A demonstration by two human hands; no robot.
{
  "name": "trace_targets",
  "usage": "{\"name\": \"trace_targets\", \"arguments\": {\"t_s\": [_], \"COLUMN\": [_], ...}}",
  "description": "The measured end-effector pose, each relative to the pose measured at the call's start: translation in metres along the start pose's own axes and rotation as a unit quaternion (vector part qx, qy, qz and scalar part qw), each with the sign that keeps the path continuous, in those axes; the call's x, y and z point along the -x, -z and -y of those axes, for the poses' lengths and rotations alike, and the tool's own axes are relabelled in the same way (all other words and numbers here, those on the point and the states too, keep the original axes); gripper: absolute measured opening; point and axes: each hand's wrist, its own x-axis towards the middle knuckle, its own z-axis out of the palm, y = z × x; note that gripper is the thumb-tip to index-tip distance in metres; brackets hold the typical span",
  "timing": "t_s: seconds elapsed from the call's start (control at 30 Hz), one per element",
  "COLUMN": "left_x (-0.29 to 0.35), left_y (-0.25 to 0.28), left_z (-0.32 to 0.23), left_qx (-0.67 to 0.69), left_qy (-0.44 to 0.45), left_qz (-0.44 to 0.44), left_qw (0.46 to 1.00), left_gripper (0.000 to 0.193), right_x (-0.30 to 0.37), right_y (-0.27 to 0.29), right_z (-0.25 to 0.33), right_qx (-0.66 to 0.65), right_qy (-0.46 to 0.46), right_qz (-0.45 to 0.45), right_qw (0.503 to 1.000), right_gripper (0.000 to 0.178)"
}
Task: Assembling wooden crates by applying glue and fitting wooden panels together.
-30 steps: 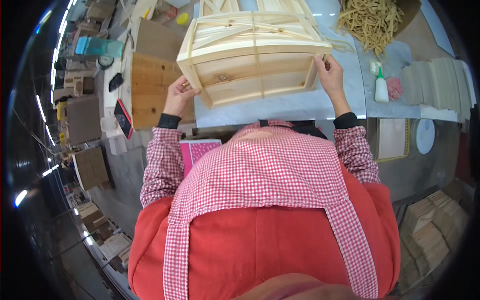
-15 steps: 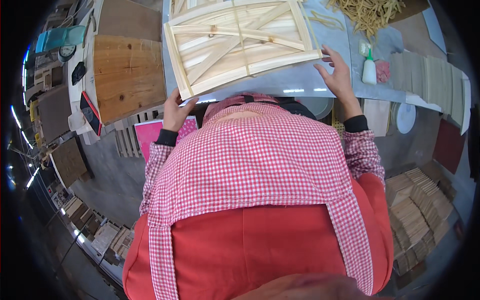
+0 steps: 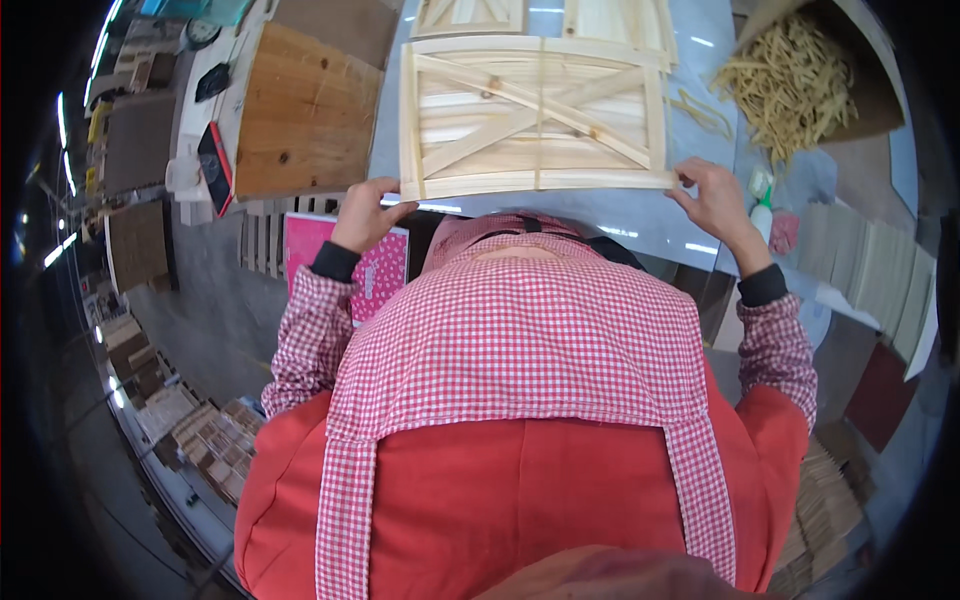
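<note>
A pale wooden panel [image 3: 490,130] with crossed braces lies flat on the blue-grey table in front of me. A yellowish band [image 3: 541,115] runs over its middle, and thinner bands show near its two ends. My left hand [image 3: 366,216] holds the near left corner, thumb and fingers pressed on the edge. At the near right corner my right hand [image 3: 716,200] pinches the edge in the same way. The fingertips under the panel are hidden.
More wooden panels [image 3: 465,14] lie beyond. At right stand a cardboard box [image 3: 887,62] of tangled bands [image 3: 795,85], a green-tipped white bottle [image 3: 762,212], a pink cloth [image 3: 783,232] and stacked grey boards [image 3: 850,255]. A brown wooden board [image 3: 305,115] sits left, above a pink patterned packet [image 3: 380,272].
The panel has turned from a tilt to nearly square with me. My right hand, apart from it with fingers spread before, now grips its near right corner. The view has shifted.
</note>
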Motion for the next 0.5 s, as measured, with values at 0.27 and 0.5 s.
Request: {"name": "trace_targets", "arguments": {"t_s": [0.27, 0.5], "left_x": [-0.104, -0.170], "left_y": [0.040, 0.038], "left_z": [0.018, -0.023], "left_qx": [0.492, 0.694], "left_qy": [0.137, 0.251], "left_qz": [-0.045, -0.063], "left_qw": [0.859, 0.672], "left_gripper": [0.034, 0.037], "right_x": [-0.070, -0.131], "right_y": [0.019, -0.002], "right_z": [-0.037, -0.032], "right_qx": [-0.326, -0.454], "right_qy": [-0.091, -0.264], "right_qz": [0.115, -0.167], "right_qw": [0.934, 0.835], "right_gripper": [0.024, 0.039]}}
